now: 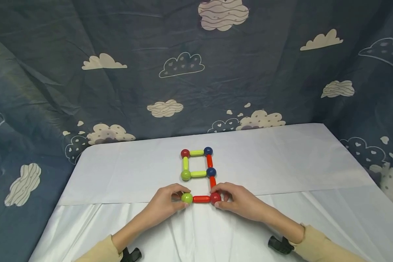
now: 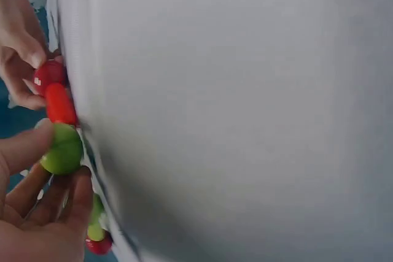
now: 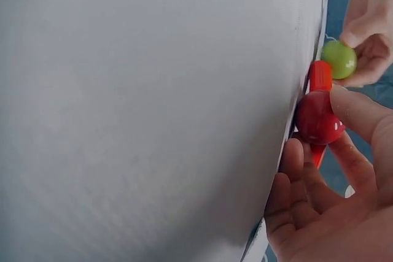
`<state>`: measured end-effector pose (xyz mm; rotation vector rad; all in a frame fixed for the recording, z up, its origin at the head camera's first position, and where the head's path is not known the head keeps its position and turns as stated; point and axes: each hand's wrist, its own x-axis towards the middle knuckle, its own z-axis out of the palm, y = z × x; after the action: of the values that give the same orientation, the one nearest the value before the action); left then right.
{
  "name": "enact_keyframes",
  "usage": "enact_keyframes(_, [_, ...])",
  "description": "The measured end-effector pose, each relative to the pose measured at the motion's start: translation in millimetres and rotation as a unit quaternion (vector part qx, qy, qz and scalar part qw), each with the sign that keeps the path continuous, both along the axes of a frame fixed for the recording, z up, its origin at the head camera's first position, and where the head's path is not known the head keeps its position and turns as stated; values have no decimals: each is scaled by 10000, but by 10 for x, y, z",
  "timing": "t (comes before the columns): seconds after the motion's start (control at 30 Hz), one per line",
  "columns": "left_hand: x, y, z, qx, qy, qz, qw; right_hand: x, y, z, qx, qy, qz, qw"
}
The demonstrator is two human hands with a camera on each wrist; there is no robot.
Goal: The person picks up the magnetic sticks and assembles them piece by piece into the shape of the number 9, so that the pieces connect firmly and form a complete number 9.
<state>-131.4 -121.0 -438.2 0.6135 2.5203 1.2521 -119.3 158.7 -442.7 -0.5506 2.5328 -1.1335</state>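
A flat figure of colored rods and balls lies on the white cloth. My left hand (image 1: 166,202) pinches the near green ball (image 1: 187,198) between thumb and fingers. With thumb and fingers, my right hand (image 1: 240,201) holds the near red ball (image 1: 215,198). A red rod (image 1: 201,199) spans these two balls. From the red ball another red rod (image 1: 213,181) runs up to a blue ball (image 1: 211,172). Beyond it, a square is made up of that ball, a second green ball (image 1: 185,175), a far red ball (image 1: 185,153), a far blue ball (image 1: 208,151) and rods between them.
The white-covered table (image 1: 281,160) stretches out on both sides of the figure. Behind it hangs a dark blue cloth (image 1: 134,83) printed with clouds. Black wrist cameras (image 1: 280,245) sit under both forearms.
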Motion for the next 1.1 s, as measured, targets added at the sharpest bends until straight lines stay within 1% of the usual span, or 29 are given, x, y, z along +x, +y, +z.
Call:
enact_keyframes(0.13, [10,-18,-66,-101,-73,104,9999,0,-2,6,67,37,-9,10000])
enact_keyframes(0.23, [21,-18,-95,-47,-104,71,9999,18,-3,35,249,178,-39,9995])
enact_keyframes(0.3, [28,-19,-100,-7,-94,38,9999,26,-27,70,397,396,-64,9984])
enact_keyframes(0.37, [29,-20,-102,38,-79,29,10000,25,-72,114,581,796,-53,9951])
enact_keyframes(0.43, [30,-22,-104,89,-64,27,9999,14,-141,155,804,1339,86,9877])
enact_keyframes(0.53, [38,-29,-104,182,-92,13,9998,-12,-272,188,1167,2162,549,9678])
enact_keyframes(0.57, [43,-30,-104,205,-108,8,9997,-21,-314,190,1273,2367,724,9605])
enact_keyframes(0.63, [51,-29,-102,241,-128,1,9996,-37,-385,184,1425,2597,1045,9494])
enact_keyframes(0.7, [53,-27,-100,258,-136,-10,9996,-52,-431,170,1514,2666,1209,9441])
enact_keyframes(0.77, [47,-25,-100,264,-114,-18,9996,-69,-450,154,1551,2635,1249,9439])
enact_keyframes(0.97, [40,-18,-110,242,-82,14,9997,-109,-435,141,1388,2236,1204,9572])
enact_keyframes(1.1, [58,-2,-130,251,-115,17,9996,-109,-411,126,1306,2037,1204,9628])
